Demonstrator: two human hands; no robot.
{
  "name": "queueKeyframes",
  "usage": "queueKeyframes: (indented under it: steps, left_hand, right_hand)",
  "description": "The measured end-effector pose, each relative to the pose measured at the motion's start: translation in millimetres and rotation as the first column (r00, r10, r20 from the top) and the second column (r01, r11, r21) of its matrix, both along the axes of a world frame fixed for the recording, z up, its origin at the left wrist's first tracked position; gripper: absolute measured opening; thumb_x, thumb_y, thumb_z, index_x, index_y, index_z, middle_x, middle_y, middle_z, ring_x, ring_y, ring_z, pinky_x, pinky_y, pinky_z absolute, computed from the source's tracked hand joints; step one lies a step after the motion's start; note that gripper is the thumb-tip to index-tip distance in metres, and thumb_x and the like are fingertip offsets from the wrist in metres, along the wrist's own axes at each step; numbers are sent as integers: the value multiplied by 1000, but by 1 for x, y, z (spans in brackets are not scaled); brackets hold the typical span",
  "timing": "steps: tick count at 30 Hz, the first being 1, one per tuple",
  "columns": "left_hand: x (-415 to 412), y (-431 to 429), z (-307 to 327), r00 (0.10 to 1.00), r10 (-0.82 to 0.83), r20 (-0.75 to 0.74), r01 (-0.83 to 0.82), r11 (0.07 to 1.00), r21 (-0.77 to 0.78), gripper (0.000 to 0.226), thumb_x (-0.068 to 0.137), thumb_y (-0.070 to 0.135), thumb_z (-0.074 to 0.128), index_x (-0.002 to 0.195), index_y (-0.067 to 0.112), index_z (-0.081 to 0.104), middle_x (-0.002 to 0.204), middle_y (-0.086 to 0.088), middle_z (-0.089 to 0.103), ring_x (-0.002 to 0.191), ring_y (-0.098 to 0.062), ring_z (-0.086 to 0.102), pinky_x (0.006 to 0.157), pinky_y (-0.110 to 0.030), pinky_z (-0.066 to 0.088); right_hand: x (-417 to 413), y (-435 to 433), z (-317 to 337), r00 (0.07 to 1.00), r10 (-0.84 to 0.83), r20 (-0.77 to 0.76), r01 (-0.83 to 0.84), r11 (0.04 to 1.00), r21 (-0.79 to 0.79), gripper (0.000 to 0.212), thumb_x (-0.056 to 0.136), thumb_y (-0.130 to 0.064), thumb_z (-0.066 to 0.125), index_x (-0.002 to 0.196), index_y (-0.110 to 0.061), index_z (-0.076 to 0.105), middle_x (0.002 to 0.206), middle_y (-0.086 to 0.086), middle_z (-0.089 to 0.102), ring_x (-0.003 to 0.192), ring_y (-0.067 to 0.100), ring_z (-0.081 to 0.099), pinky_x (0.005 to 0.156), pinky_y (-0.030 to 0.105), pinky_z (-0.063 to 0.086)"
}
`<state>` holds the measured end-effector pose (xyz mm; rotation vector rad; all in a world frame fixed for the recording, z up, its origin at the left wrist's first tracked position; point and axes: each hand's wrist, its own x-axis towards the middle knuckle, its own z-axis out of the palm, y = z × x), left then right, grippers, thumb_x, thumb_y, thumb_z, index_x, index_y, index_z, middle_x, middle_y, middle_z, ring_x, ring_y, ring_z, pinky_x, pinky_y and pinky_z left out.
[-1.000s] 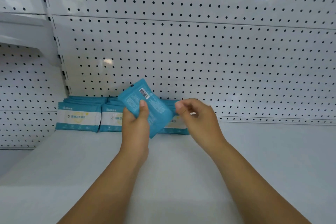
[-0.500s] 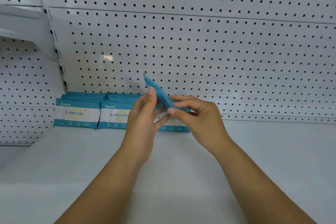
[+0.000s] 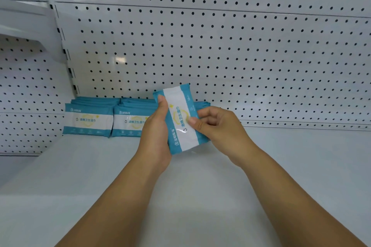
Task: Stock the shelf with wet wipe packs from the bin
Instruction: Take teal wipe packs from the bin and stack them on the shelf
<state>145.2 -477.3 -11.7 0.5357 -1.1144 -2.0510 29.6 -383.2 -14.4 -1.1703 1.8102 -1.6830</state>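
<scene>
Shelf (image 3: 281, 166) is white, with a pegboard (image 3: 220, 46) behind; 2 stacks (image 3: 88, 120) of packs sit at its back left, labels facing you; your left hand (image 3: 155, 136) grips 1 pack (image 3: 181, 122) by its left edge, upright just above the shelf; your right hand (image 3: 218, 126) pinches its right side, thumb on the label.

The wet wipe pack (image 3: 179, 120) I held was soft plastic film, slick, with a faint gloss and small wrinkles. The stacked packs (image 3: 88, 120) behind it looked like the same film. The shelf (image 3: 80, 186) was smooth white painted metal, nearly matt. The pegboard back panel (image 3: 241, 56) was glossier and caught reflections.
</scene>
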Motion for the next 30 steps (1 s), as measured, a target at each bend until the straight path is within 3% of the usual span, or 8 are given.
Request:
queueKeyframes:
  steps: [4, 7, 10, 15, 20, 26, 28, 30]
  left_hand:
    - [4, -9, 0, 988, 152, -23, -152, 988, -9, 40, 100, 48, 52, 116, 15, 69, 111, -8, 74, 107, -30, 70, 98, -54, 53]
    - [5, -10, 0, 979, 201, 41, -200, 980, -24, 30, 98, 42, 60, 102, 14, 71, 97, -9, 74, 92, -28, 72, 86, -51, 59]
    - [2, -4, -1, 980, 178, 84, -167, 979, -119, 33, 96, 45, 61, 95, 14, 74, 95, -12, 77, 86, -29, 74, 79, -47, 62]
    - [1, -8, -5, 984, 124, 130, -80, 949, -305, 34, 87, 52, 68, 93, 20, 76, 97, -1, 78, 96, -20, 73, 85, -38, 58]
    - [1, -14, -13, 969, 104, 226, 23, 866, -499, 12, 87, 17, 77, 98, 17, 74, 91, 3, 78, 84, -10, 73, 71, -20, 57]
    - [19, -23, -6, 925, 270, 267, -74, 818, -571, 13, 87, 17, 77, 96, 24, 72, 90, 9, 74, 82, -7, 70, 62, -13, 53]
    - [38, -29, 3, 881, 361, 307, -83, 756, -649, 12, 88, 21, 77, 95, 28, 71, 89, 14, 71, 76, 1, 65, 56, -10, 47]
    - [61, -43, 13, 831, 442, 338, -70, 686, -724, 11, 88, 23, 77, 95, 28, 71, 90, 13, 69, 75, -1, 62, 58, -16, 45]
  right_hand:
    - [-3, 1, -4, 998, 38, -41, -36, 998, 57, 16, 85, -23, 79, 91, -12, 68, 90, 8, 77, 78, 14, 74, 69, 23, 56]
    - [-1, 0, -7, 997, 75, -19, -73, 993, 88, 24, 86, -26, 78, 100, -12, 66, 95, 10, 76, 85, 16, 74, 74, 29, 58]
    - [0, 1, -4, 994, 104, 18, -104, 993, 49, 27, 90, -28, 73, 112, -14, 66, 97, 7, 77, 91, 19, 75, 82, 35, 61]
    - [-2, 2, -1, 996, -12, 83, 22, 992, -123, 19, 93, -21, 70, 106, -7, 68, 95, 10, 77, 89, 23, 75, 80, 35, 61]
    - [-14, 2, -5, 974, -32, 225, 73, 982, -176, 32, 93, -17, 69, 117, 3, 59, 101, 12, 77, 95, 26, 74, 84, 42, 61]
    - [-14, -5, -19, 974, -222, 39, 225, 967, -118, 27, 83, -30, 80, 90, -13, 61, 74, 1, 69, 71, 14, 66, 67, 36, 57]
    - [-17, -5, -29, 958, -278, -67, 271, 957, -103, 27, 83, -35, 80, 83, -14, 62, 70, -1, 63, 68, 14, 59, 69, 38, 54]
    - [-21, -5, -38, 927, -312, -211, 298, 950, -92, 25, 85, -33, 79, 78, -17, 61, 71, -3, 61, 66, 9, 53, 65, 26, 49]
